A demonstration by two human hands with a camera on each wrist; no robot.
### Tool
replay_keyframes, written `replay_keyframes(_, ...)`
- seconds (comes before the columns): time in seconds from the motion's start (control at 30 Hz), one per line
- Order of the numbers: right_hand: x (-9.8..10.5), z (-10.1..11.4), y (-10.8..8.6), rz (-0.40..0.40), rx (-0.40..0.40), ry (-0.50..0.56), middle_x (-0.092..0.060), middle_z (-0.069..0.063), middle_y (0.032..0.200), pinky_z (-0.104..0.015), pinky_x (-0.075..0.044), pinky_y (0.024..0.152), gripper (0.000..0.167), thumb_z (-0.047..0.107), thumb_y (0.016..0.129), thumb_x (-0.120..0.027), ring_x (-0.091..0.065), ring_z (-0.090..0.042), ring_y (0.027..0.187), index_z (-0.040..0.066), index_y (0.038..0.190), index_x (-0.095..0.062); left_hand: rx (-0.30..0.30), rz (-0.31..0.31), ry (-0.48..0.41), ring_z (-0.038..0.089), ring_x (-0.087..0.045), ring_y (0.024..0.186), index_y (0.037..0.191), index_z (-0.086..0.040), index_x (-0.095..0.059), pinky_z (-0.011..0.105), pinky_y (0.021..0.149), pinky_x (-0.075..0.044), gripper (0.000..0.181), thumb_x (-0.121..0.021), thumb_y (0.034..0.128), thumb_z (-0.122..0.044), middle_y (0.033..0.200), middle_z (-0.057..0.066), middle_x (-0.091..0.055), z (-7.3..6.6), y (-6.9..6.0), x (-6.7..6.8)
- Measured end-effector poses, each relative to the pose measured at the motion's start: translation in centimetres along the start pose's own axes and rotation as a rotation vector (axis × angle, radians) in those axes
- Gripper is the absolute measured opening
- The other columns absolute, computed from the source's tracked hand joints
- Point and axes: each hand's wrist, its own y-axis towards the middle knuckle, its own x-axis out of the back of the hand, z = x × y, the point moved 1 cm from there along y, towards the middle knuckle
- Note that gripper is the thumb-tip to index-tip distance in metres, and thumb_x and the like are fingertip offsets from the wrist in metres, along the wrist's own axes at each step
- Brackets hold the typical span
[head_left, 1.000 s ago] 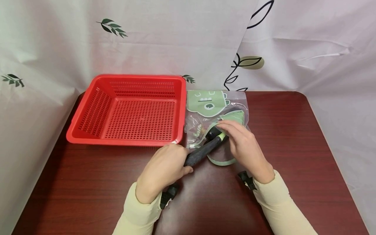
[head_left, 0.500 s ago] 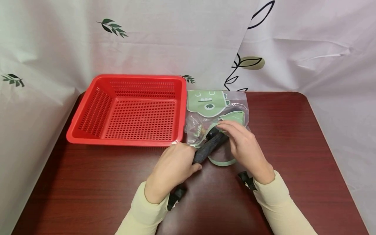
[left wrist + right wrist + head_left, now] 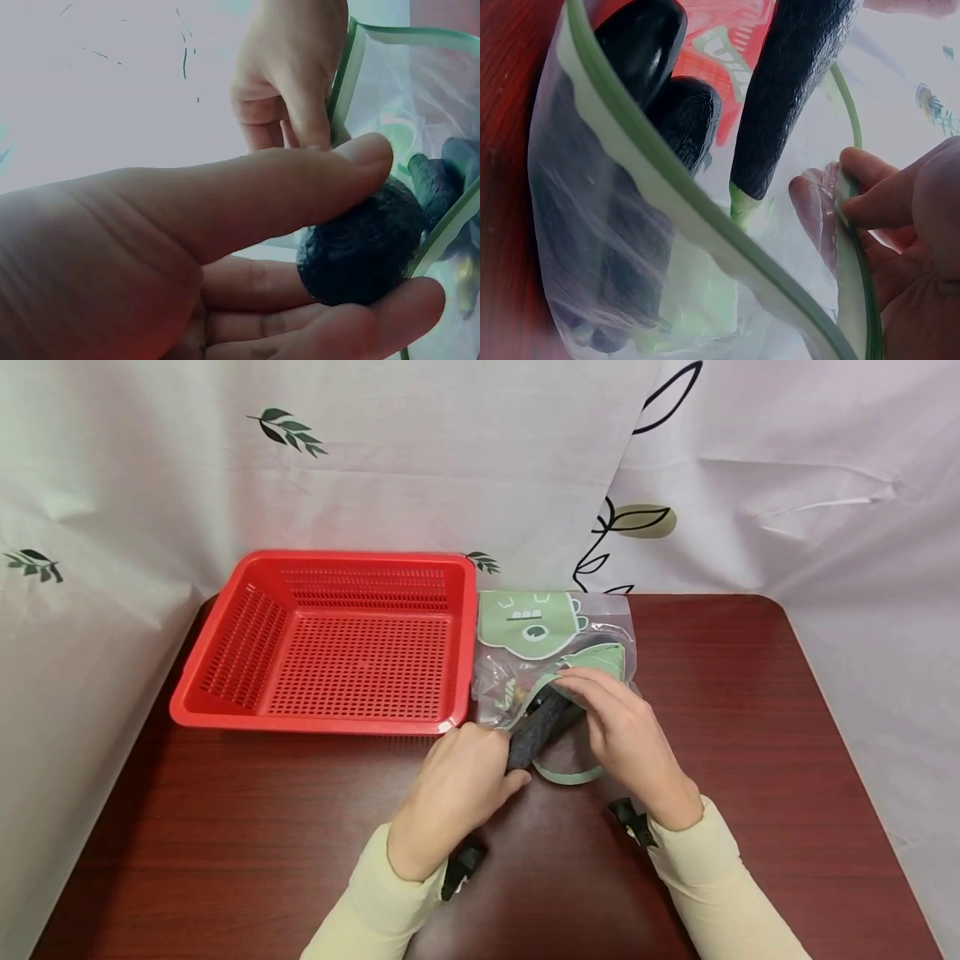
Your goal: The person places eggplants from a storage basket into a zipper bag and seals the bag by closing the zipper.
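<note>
My left hand (image 3: 453, 797) grips a long, dark eggplant (image 3: 531, 740) by its blunt end, thumb on one side and fingers on the other. The eggplant's pale green tip points down inside the mouth of a clear zip bag (image 3: 682, 184) with green edges. In the head view the bag (image 3: 525, 625) lies on the table, printed with a green cartoon face. My right hand (image 3: 633, 743) pinches one edge of the bag's mouth and holds it apart. Inside the bag, the right wrist view shows other dark, glossy eggplants (image 3: 643, 49); their lower parts blur through the plastic.
A red perforated basket (image 3: 322, 724) stands to the left of the bag, nothing inside it. The dark wooden table (image 3: 750, 752) extends around both. A pale leaf-patterned curtain (image 3: 420, 460) hangs behind and at the sides.
My left hand has moved right and slightly forward, carrying the eggplant deeper into the bag's mouth; its green tip is now hidden in the head view. My right hand has barely moved.
</note>
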Motion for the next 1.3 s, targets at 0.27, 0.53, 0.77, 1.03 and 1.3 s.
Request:
replay_keyframes(0.27,0.0,0.0,0.0,0.003,-0.004,0.0,-0.065,-0.01,0.127,-0.035,-0.046,0.1,0.046,-0.022,0.085,-0.058,-0.062,-0.024,0.117,0.002,0.123,-0.067,0.025,-0.027,-0.012,0.028,-0.064,0.055,0.067,-0.011,-0.065,0.043,0.049,-0.048,0.029,-0.087,0.0735,-0.029,0.06,0.004,-0.062,-0.6,0.4,-0.5)
replay_keyframes(0.53,0.1,0.0,0.0,0.01,-0.012,-0.008,-0.065,-0.009,0.127,-0.036,-0.047,0.099,0.047,-0.022,0.085,-0.058,-0.061,-0.023,0.117,0.002,0.124,-0.067,0.056,-0.03,-0.039,0.028,-0.062,0.053,0.068,-0.009,-0.069,0.041,0.048,-0.047,0.03,-0.086,0.0755,-0.032,0.061,0.005,-0.064,-1.0,0.8,-0.8)
replay_keyframes(0.77,0.1,0.0,0.0,0.014,-0.018,-0.007,-0.065,-0.009,0.127,-0.035,-0.047,0.099,0.047,-0.022,0.085,-0.058,-0.061,-0.023,0.117,0.003,0.124,-0.067,0.043,-0.045,-0.048,0.028,-0.065,0.057,0.074,-0.007,-0.071,0.041,0.052,-0.049,0.03,-0.086,0.0773,-0.033,0.064,0.005,-0.066,-1.3,1.2,-1.2)
replay_keyframes(1.03,0.1,0.0,0.0,0.001,-0.005,0.002,-0.065,-0.01,0.126,-0.034,-0.046,0.099,0.047,-0.023,0.085,-0.056,-0.062,-0.024,0.116,0.002,0.123,-0.068,0.03,-0.082,-0.038,0.027,-0.066,0.059,0.078,-0.006,-0.072,0.04,0.055,-0.051,0.03,-0.086,0.0779,-0.033,0.067,0.005,-0.067,-1.6,1.3,-1.4)
replay_keyframes(1.3,0.0,0.0,0.0,0.004,-0.009,0.002,-0.065,-0.01,0.126,-0.034,-0.046,0.1,0.046,-0.023,0.085,-0.056,-0.062,-0.024,0.116,0.002,0.122,-0.068,0.039,-0.121,-0.02,0.028,-0.067,0.061,0.083,-0.005,-0.073,0.039,0.057,-0.053,0.031,-0.085,0.0801,-0.033,0.069,0.007,-0.067,-2.0,1.5,-1.6)
